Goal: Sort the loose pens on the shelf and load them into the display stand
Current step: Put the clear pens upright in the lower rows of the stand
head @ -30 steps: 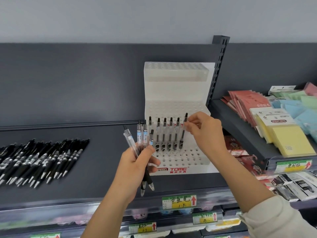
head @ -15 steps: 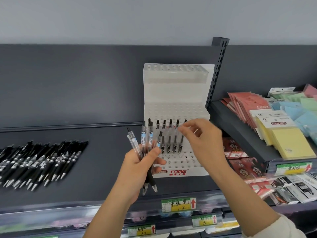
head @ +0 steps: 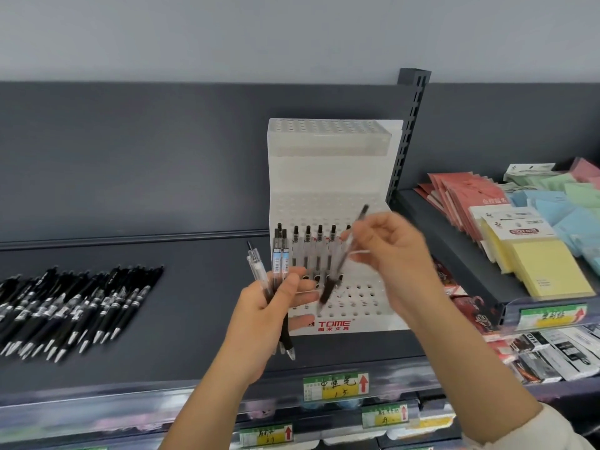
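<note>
Two hands: both are up in front of the stand, and I have them in view together.
Left hand (head: 259, 319): curled tight round a bunch of pens (head: 279, 261), clicker ends up, tips poking out below the palm.
Right hand (head: 396, 254): thumb and fingertips pinch a single pen (head: 341, 264) (it's blurred, so I can't read the finer finger positions).
Single pen: tilted, clicker end up to the right, tip down to the left, in front of the stand's front holes. I can't tell whether the tip touches.
Display stand (head: 324, 177): white, stepped and perforated, standing on the shelf (head: 194, 319) against the dark back panel, with red TOME lettering on the front.
Row in the stand (head: 307, 251): pens upright side by side, the right end hidden behind my right hand.
Loose pens (head: 74, 303): a black spread lying on the shelf well to the left, tips toward me.
Sticky notes (head: 545, 267): yellow pads on the neighbouring shelf to the right.
</note>
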`<state>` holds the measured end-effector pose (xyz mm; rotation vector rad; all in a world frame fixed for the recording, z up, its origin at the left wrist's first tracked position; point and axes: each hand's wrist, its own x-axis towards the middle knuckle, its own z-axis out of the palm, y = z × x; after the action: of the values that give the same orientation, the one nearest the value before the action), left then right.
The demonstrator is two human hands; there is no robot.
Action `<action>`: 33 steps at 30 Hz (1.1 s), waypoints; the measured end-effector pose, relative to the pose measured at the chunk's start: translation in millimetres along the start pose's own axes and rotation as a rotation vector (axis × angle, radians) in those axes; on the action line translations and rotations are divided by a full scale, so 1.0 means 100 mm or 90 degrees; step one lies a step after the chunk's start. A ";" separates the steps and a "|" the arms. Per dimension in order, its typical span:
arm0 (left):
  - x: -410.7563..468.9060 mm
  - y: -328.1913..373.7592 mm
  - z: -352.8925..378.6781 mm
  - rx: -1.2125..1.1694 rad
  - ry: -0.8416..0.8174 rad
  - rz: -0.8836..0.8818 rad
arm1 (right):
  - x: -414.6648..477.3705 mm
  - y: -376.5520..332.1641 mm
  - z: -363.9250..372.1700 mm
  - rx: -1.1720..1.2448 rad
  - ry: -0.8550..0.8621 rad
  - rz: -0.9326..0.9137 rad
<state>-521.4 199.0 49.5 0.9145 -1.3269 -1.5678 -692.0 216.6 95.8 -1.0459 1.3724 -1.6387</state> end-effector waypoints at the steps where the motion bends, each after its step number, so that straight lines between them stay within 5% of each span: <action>1: 0.00 0.00 -0.02 -0.005 0.015 0.004 | 0.04 -0.06 -0.07 -0.007 0.050 -0.038; 7: 0.03 0.01 -0.06 0.005 0.074 0.039 | 0.21 -0.18 -0.22 -0.191 0.193 -0.224; 20: 0.03 0.04 -0.03 0.041 0.071 0.045 | 0.29 0.34 -0.21 -0.401 0.099 -0.116; 30: -0.01 0.04 0.05 0.038 0.002 -0.029 | 0.12 0.27 -0.23 -0.412 0.185 -0.173; 33: -0.02 0.05 0.10 0.070 -0.027 -0.027 | 0.02 0.15 -0.13 -0.346 0.107 -0.187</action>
<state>-528.6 204.1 56.4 0.9869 -1.4443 -1.5673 -704.5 217.8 79.9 -1.5038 1.9145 -1.6219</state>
